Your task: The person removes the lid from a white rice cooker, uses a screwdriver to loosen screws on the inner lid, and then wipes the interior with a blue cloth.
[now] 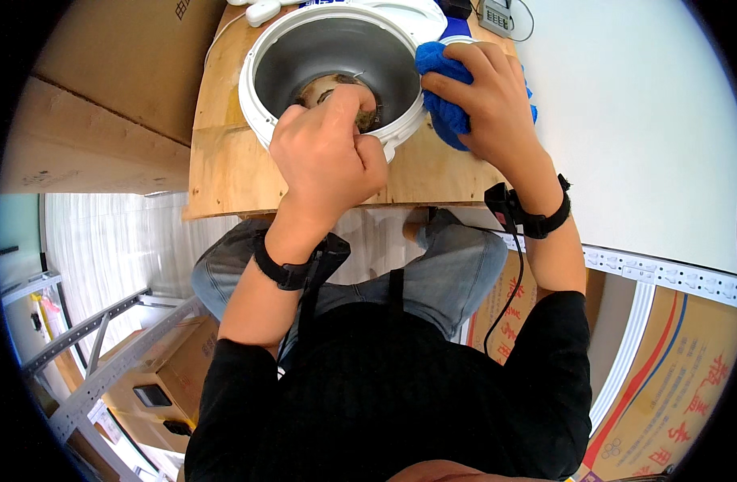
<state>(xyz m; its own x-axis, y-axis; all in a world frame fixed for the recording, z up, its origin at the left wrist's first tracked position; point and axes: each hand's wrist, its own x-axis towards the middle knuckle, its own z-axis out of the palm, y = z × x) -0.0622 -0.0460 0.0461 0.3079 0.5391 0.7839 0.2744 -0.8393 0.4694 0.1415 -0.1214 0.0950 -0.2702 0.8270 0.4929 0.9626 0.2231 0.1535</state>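
Observation:
A white rice cooker body (pixel 254 112) stands with its lid swung back at the far side of a wooden board. Inside its grey cavity, the round heating plate (pixel 310 90) shows brownish stains. My left hand (pixel 324 157) is over the near rim, fingers curled and reaching down toward the plate. Whatever those fingers may hold is hidden behind the hand. Gripped in my right hand (pixel 497 104) is a crumpled blue cloth (pixel 447 104), held beside the cooker's right rim. Part of a round white rim shows just behind the cloth.
Tall cardboard boxes (pixel 103 104) border the board (pixel 224 177) on the left. To the right lies a white tabletop (pixel 641 136). At the far edge sits a small grey device (pixel 494 16) with a cable. A metal shelf frame (pixel 103 353) stands lower left.

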